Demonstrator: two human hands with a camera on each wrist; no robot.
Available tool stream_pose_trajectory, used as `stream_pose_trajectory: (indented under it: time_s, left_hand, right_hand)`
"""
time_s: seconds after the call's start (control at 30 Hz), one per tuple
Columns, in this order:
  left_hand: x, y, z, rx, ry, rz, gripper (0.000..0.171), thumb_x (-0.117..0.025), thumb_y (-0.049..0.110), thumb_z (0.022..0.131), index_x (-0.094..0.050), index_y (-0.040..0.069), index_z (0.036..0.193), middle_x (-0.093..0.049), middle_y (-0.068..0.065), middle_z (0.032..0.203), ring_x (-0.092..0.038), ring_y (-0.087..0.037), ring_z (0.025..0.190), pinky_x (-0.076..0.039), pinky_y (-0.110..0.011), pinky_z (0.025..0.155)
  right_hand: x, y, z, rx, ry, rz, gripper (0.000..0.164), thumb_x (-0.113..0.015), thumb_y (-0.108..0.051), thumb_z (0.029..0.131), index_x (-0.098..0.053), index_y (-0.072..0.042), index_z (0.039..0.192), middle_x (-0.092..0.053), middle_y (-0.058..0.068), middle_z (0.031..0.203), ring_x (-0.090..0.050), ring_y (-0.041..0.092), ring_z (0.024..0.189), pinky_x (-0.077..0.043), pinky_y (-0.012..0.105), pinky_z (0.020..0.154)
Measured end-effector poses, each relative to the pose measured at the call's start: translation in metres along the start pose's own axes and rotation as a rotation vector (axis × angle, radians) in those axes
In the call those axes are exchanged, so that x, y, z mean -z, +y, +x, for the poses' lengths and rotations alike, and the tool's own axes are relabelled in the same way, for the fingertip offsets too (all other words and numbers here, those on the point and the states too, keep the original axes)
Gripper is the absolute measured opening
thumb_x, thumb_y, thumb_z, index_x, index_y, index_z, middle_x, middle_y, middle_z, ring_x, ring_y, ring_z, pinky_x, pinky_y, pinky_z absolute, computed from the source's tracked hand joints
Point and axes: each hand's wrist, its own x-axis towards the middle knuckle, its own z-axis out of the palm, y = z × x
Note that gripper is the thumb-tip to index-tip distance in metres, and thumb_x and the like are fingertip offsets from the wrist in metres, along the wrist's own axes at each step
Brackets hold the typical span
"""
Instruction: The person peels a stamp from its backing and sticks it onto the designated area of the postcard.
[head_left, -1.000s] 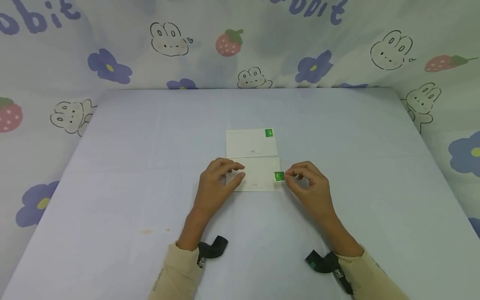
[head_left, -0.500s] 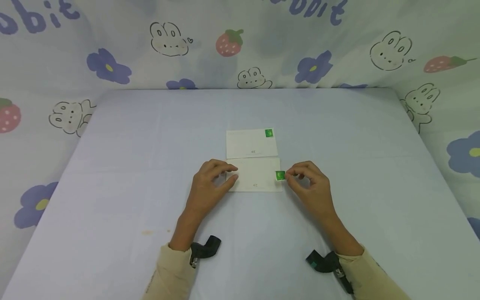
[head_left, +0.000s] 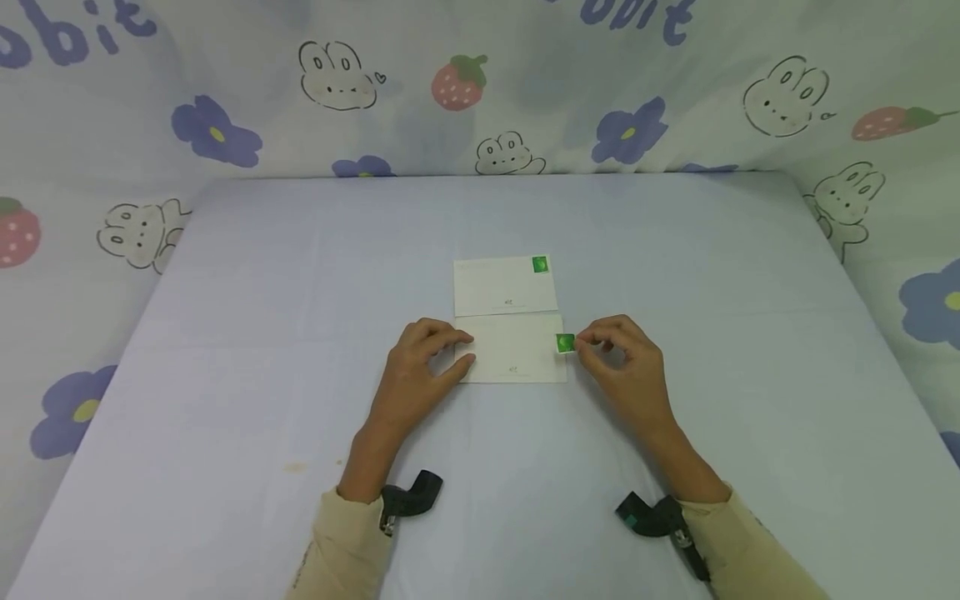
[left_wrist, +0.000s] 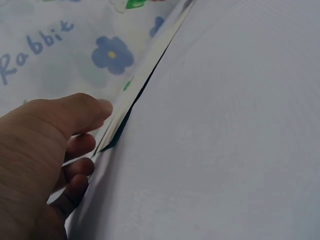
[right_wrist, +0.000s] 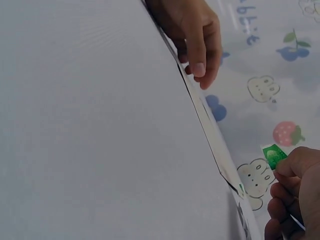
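Note:
Two white envelopes lie flat, one behind the other. On the far envelope (head_left: 498, 287), a green stamp (head_left: 540, 264) sits in the top right corner. The near envelope (head_left: 517, 350) has a small dark mark near its lower edge. By its left end is my left hand (head_left: 420, 367), thumb and forefinger apart with nothing between them; whether other fingers touch the paper, I cannot tell. My right hand (head_left: 626, 358) pinches another green stamp (head_left: 566, 343) between thumb and forefinger. In the right wrist view this stamp (right_wrist: 274, 156) is raised above the tabletop, over the near envelope's right edge.
A white cloth covers the table (head_left: 262, 292). Behind and beside it hangs a curtain (head_left: 420, 83) printed with rabbits, flowers and strawberries. Black wrist cameras (head_left: 412, 493) sit at both cuffs.
My left hand has drawn back leftward to the near envelope's left end. The pinched stamp has shifted slightly right and away from me, still in my right hand.

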Motion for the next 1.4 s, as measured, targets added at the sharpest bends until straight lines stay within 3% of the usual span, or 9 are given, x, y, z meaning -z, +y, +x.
stream_pose_trajectory:
  time_s: [0.37, 0.6, 0.9, 1.1, 1.4]
  left_hand:
    - [-0.001, -0.002, -0.003, -0.018, -0.02, 0.05, 0.026, -0.084, 0.009, 0.082, -0.074, 0.007, 0.106, -0.058, -0.006, 0.11, -0.052, -0.023, 0.106, -0.047, -0.037, 0.09]
    - [-0.001, -0.001, -0.002, -0.021, -0.021, 0.055, 0.023, -0.083, 0.008, 0.082, -0.074, 0.007, 0.104, -0.057, -0.005, 0.109, -0.051, -0.022, 0.105, -0.047, -0.036, 0.09]
    - [-0.002, 0.002, -0.001, -0.043, -0.022, 0.064, 0.021, -0.083, 0.009, 0.083, -0.074, 0.007, 0.101, -0.057, -0.005, 0.108, -0.05, -0.023, 0.103, -0.046, -0.036, 0.089]
    - [-0.002, 0.001, 0.0, -0.05, -0.02, 0.065, 0.021, -0.083, 0.009, 0.083, -0.074, 0.008, 0.101, -0.057, -0.005, 0.108, -0.05, -0.024, 0.103, -0.046, -0.037, 0.088]
    - [-0.001, 0.0, 0.001, -0.054, -0.014, 0.071, 0.021, -0.083, 0.008, 0.082, -0.074, 0.008, 0.101, -0.057, -0.006, 0.108, -0.05, -0.024, 0.103, -0.046, -0.037, 0.088]
  right_hand:
    - [-0.003, 0.004, 0.006, -0.009, 0.006, -0.006, 0.006, -0.071, 0.012, 0.085, -0.071, 0.01, 0.09, -0.064, 0.019, 0.094, -0.057, 0.026, 0.087, -0.043, 0.024, 0.077]
    - [-0.005, 0.011, 0.011, -0.044, -0.001, -0.015, 0.006, -0.072, 0.011, 0.085, -0.071, 0.01, 0.091, -0.063, 0.021, 0.096, -0.057, 0.033, 0.088, -0.044, 0.029, 0.078]
    - [-0.01, 0.049, 0.013, -0.061, -0.004, -0.044, 0.007, -0.076, -0.001, 0.087, -0.075, -0.001, 0.094, -0.065, 0.007, 0.1, -0.058, 0.02, 0.093, -0.046, 0.026, 0.082]
    - [-0.012, 0.049, 0.016, -0.086, -0.022, -0.039, 0.007, -0.076, -0.009, 0.09, -0.076, -0.005, 0.094, -0.064, 0.001, 0.1, -0.058, 0.015, 0.094, -0.046, 0.025, 0.083]
    - [-0.015, 0.048, 0.02, -0.113, -0.048, -0.074, 0.007, -0.078, -0.007, 0.087, -0.075, -0.006, 0.093, -0.064, 0.0, 0.1, -0.057, 0.014, 0.094, -0.045, 0.024, 0.079]
